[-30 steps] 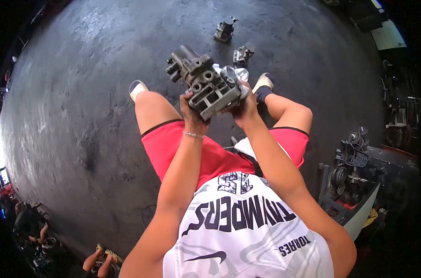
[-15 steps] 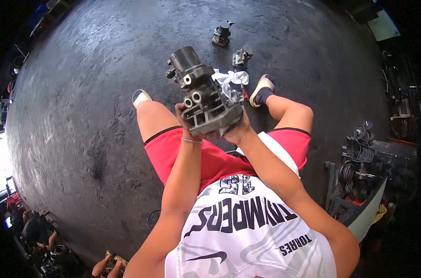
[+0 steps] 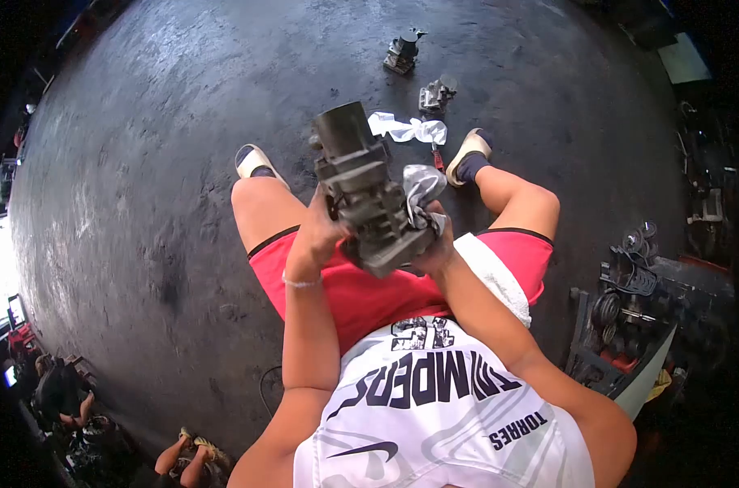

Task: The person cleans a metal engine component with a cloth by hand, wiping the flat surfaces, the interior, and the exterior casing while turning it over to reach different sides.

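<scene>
Both hands hold up a heavy metal machine part [image 3: 368,199], a ribbed grey casting topped by a dark cylinder, above my lap. My left hand [image 3: 317,236] is wrapped round its left side and is slightly blurred. On the opposite side, my right hand [image 3: 439,248] grips the lower right of the casting, its fingers partly hidden. A crumpled silvery-grey rag or plastic piece [image 3: 423,189] shows between the part and my right hand. Past my knees, white cloth or plastic [image 3: 408,128] lies on the floor beside a red-handled item [image 3: 439,158].
Two similar metal parts stand farther ahead: one with a dark cylinder [image 3: 402,54], one smaller grey casting [image 3: 437,95]. A rack of metal parts [image 3: 621,309] is at my right. Another person's legs [image 3: 186,457] show at lower left. A white cloth [image 3: 495,276] lies on my right thigh.
The machine part has come down and nearer my body, turning so its side ports no longer face me. My left hand has moved up its side. The crumpled grey piece is now more visible.
</scene>
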Demonstrator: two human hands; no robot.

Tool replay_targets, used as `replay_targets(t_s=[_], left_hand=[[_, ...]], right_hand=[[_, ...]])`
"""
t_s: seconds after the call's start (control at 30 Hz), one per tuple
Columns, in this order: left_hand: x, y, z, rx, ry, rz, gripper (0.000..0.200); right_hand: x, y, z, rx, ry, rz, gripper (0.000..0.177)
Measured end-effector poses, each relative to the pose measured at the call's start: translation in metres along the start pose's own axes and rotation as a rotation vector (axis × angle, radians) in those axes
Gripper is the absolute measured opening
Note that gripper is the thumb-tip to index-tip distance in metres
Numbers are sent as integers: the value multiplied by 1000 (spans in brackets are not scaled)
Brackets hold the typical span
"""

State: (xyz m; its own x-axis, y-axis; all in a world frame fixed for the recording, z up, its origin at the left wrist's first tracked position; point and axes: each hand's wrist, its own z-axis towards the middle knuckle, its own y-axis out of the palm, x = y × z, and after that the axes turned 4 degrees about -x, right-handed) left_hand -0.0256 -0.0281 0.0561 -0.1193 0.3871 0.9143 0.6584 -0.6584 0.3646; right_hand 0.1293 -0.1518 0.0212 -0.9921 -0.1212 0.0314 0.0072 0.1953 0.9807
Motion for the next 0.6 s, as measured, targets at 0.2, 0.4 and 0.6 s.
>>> replay_targets(t_s=[0.2, 0.4, 0.6], left_hand=[[-41, 2, 16, 134, 29, -471, 68], [-29, 1, 22, -90, 191, -737, 71], [-49, 1, 37, 53, 214, -865, 63]], right_hand=[[-11, 45, 20, 448, -429, -987, 30], [-33, 77, 37, 318, -579, -1710, 29], [-8, 95, 29, -18, -734, -2070, 28]])
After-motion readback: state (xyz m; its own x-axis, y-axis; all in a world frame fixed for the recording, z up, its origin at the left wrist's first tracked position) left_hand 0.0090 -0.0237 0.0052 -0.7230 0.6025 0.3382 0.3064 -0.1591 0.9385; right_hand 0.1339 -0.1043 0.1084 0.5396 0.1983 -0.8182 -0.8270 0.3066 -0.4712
